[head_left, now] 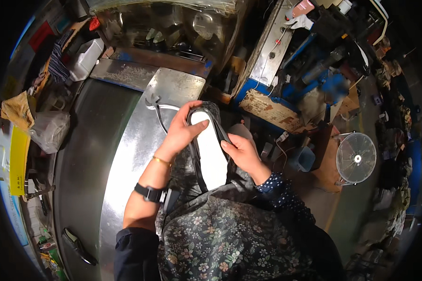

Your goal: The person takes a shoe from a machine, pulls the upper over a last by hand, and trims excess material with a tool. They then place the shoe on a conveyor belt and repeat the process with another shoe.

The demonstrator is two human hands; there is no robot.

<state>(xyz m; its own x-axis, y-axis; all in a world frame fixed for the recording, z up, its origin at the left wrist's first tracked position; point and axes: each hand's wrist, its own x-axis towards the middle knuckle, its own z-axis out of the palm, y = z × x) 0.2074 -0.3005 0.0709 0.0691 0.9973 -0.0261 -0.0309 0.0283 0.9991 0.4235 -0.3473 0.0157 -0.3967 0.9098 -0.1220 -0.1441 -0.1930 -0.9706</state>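
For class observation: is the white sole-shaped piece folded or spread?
Spread: the white sole-shaped piece shows one long face without a fold.

A dark belt [96, 136] bears a black shoe [79, 247] by its left edge, toward the near end. Along the belt's right edge, a shiny metal worktop [119, 164] carries a metal tool [153, 99] near its left edge, toward the far end. A pale bench panel [268, 54] holds a white glove-like item [300, 22] at its far right edge

This is a factory workshop, shown by its dark conveyor belt [86, 150], control panel [267, 65] and caged fan [357, 158].
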